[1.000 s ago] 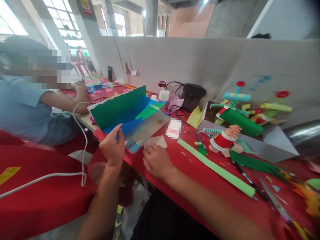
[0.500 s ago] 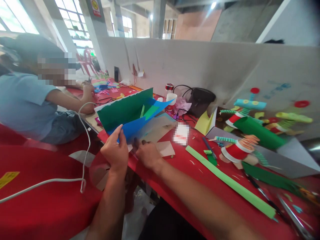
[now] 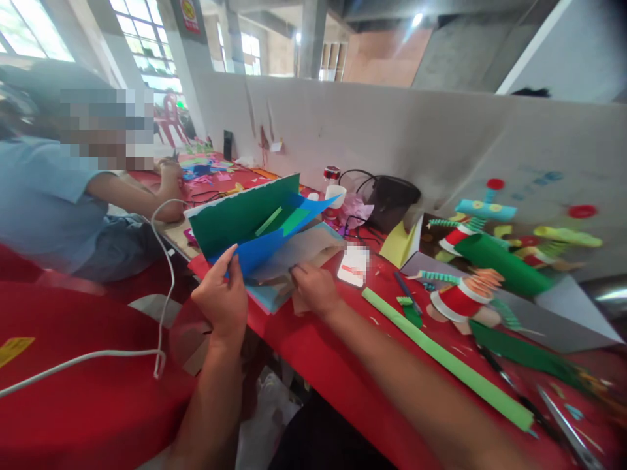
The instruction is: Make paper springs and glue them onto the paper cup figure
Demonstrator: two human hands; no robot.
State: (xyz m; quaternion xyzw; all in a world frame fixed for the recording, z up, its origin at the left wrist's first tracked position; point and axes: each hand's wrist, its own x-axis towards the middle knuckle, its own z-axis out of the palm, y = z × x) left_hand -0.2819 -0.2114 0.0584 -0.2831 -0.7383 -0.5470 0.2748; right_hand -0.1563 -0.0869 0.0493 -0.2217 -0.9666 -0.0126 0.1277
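**Hands on paper stack, frame centre**

Left hand [image 3: 221,297] grip pinched tight on blue sheet [image 3: 264,243] lower corner, sheet raised off bench [image 3: 313,346], green sheet [image 3: 240,214] just behind. Right hand [image 3: 314,287] curled on grey sheet [image 3: 304,251] edge; gripped or only touching, couldn't tell.

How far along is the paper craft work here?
Looks done: rolled-paper figures stand at right. In hand: left hand holds up the blue sheet, right hand touches the grey sheet under it. Seemingly left: picking a sheet; green strip and scissors lie untouched.
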